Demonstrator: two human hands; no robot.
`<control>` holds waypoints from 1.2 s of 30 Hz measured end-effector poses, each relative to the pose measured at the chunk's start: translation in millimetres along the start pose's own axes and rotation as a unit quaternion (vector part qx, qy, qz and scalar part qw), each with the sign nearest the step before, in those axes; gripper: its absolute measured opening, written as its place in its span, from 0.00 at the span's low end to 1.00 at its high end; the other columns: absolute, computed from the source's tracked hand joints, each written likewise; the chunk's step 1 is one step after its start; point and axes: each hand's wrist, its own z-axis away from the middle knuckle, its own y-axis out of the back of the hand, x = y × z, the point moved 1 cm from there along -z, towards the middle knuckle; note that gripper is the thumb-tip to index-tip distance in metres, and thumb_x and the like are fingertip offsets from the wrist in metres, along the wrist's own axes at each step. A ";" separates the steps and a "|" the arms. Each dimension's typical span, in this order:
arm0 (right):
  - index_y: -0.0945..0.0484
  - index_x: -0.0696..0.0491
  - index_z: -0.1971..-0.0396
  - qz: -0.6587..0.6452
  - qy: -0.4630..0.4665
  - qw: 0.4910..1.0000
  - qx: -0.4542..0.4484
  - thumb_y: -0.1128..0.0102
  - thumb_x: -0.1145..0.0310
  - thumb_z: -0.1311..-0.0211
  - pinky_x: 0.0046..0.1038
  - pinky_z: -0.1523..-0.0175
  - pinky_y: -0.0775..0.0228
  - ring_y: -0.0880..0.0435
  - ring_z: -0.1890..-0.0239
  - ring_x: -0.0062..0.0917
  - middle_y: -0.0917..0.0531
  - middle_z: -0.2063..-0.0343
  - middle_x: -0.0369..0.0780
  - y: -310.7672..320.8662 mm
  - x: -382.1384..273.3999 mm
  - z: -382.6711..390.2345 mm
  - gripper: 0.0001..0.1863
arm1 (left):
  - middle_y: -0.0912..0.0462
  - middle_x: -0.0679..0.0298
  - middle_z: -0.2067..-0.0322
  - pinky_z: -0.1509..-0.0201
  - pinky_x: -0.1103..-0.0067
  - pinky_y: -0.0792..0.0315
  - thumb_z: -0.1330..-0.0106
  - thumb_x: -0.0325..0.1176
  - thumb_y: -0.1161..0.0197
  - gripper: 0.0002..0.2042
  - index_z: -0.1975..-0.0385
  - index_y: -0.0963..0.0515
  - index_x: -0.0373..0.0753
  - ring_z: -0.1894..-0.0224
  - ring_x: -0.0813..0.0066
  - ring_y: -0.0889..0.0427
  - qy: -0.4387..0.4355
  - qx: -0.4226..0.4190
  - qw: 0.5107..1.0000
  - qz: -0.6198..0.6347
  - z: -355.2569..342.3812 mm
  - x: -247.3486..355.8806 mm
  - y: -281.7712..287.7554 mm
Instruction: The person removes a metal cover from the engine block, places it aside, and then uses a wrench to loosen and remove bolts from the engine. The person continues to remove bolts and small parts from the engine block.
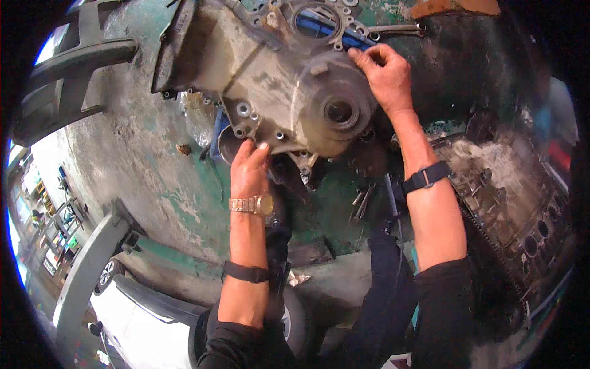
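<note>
In the head view we see a large grey metal housing (261, 71) over the worn green floor (178, 203), in the upper middle, in front of the person. Its round hub (338, 111) is on its right end, with a dark hole in the middle. The left hand (251, 163) is at the near edge of the housing; its thumb and fingers are close together there, but their tips are partly hidden, so we cannot tell if they grip or only touch. The right hand (391, 80) is by the far right rim of the hub, with the fingers bent and the thumb near to the forefinger; we cannot tell if something is between them. A golden watch (252, 205) is on the left wrist, and each forearm wears a black band. Beyond the housing we see a blue object (316, 23) and a wrench (396, 28). Near the person, some thin tools (362, 202) lie on the floor, and to the right is a dirty engine block (534, 237) with round openings. On the far left stands a dark slatted frame (77, 58), and at the lower left a white car (144, 320).
</note>
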 end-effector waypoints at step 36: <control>0.25 0.59 0.56 -0.201 -0.196 0.952 0.118 0.41 0.70 0.37 0.22 0.57 0.28 0.21 0.64 0.20 0.18 0.63 0.40 45.3 32.9 130.1 0.13 | 0.22 0.53 0.58 0.53 0.66 0.27 0.35 0.34 0.44 0.10 0.60 0.27 0.34 0.55 0.58 0.22 0.110 0.103 0.985 0.079 49.2 -49.5 34.8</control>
